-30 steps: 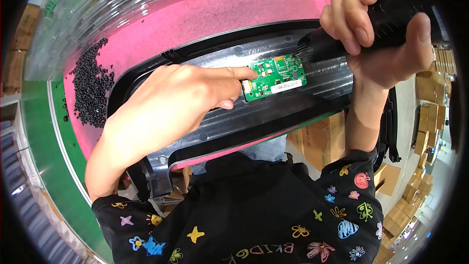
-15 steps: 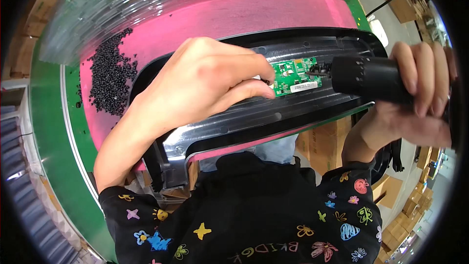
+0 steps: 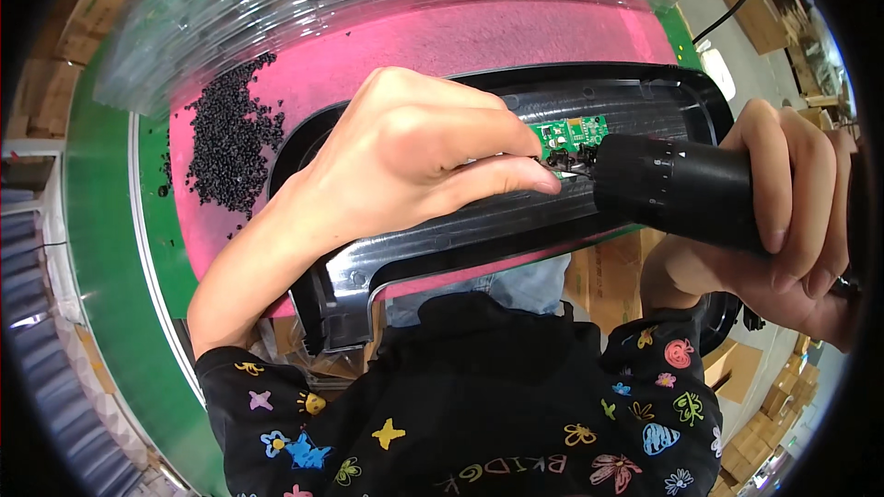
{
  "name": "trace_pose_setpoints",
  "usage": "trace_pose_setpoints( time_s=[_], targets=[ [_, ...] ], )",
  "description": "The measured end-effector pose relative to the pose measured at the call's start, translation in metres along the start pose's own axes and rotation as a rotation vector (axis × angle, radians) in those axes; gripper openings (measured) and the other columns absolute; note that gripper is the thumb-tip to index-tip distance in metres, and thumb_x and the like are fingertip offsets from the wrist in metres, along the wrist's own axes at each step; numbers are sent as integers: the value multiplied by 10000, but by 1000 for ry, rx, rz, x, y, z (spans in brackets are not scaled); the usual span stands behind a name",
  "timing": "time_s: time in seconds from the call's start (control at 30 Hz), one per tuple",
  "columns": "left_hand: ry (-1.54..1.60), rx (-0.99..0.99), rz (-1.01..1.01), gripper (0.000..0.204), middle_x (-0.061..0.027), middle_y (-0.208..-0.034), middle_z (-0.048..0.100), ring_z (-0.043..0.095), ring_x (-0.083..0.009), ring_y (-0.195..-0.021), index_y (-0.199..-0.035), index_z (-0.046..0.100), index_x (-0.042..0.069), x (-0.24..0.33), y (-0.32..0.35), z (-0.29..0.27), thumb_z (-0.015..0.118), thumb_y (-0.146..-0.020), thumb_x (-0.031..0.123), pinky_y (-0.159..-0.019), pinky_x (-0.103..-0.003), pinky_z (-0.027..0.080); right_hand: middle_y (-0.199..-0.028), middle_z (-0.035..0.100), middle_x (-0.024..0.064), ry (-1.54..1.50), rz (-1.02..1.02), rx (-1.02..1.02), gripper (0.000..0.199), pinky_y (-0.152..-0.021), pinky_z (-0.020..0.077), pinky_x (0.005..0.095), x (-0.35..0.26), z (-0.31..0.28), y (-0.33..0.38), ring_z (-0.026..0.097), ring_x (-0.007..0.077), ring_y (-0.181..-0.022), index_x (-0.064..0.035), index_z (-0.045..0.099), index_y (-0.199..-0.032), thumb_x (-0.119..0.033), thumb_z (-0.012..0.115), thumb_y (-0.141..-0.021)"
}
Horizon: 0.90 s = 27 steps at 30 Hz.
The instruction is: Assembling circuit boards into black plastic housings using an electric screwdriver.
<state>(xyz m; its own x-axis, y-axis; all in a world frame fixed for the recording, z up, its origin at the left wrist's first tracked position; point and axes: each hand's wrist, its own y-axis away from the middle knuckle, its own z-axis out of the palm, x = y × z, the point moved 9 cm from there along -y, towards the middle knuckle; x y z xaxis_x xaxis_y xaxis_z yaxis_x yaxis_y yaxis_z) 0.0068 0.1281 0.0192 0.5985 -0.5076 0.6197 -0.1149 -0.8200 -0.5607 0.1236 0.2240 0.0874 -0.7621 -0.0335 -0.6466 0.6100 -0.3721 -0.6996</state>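
My right hand (image 3: 796, 202) is wrapped round a black electric screwdriver (image 3: 681, 186), held nearly level and pointing left. Small black screws (image 3: 578, 162) cling in a cluster about its tip. Thumb and forefinger of my left hand (image 3: 433, 143) are pinched together right beside that cluster; what lies between them is hidden. Behind the fingertips and the tip, a green circuit board (image 3: 582, 132) shows in part, lying in a long black plastic housing (image 3: 460, 232).
A heap of small black screws (image 3: 230, 143) is spread on the pink mat (image 3: 405, 37) at the left. Stacked clear plastic trays (image 3: 304, 0) line the far side. Cardboard boxes (image 3: 760, 14) stand on the floor at the right.
The screwdriver has come down and left, and its tip now meets my left fingertips. My left hand has shifted slightly right, covering more of the board.
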Motion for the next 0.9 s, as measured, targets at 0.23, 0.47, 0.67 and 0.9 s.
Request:
trace_pose_setpoints(
  time_s=[0.23,0.47,0.67,0.9],
  targets=[
    [49,-46,4,202,-119,-742,666,663,-266,-657,-828,658,-36,-4,0,5,787,-715,71,-556,-308,507,-683,522,-68,26,-16,-32,536,-662,398,226,-1,9,3,509,58,-575,-83,520,-1076,-439,752,-748],
    [23,-100,-6,178,-112,-753,666,655,-270,-651,-867,658,-30,-7,0,9,762,-742,44,-555,-320,504,-692,528,-68,47,-27,-63,559,-665,405,224,0,10,5,519,61,-583,-84,517,-1087,-443,768,-740],
    [17,-99,-59,154,-126,-765,673,663,-280,-662,-876,665,-20,-12,1,10,746,-762,45,-577,-328,512,-700,533,-67,61,-41,-90,579,-668,411,223,-1,3,5,528,63,-590,-84,515,-1095,-447,782,-732],
    [-168,-152,-225,118,-139,-742,653,651,-306,-676,-851,638,-21,-33,6,12,697,-827,79,-591,-351,503,-714,511,-39,62,82,-164,653,-609,386,244,33,-2,1,474,74,-573,-64,507,-1119,-634,576,-808]
  ],
)
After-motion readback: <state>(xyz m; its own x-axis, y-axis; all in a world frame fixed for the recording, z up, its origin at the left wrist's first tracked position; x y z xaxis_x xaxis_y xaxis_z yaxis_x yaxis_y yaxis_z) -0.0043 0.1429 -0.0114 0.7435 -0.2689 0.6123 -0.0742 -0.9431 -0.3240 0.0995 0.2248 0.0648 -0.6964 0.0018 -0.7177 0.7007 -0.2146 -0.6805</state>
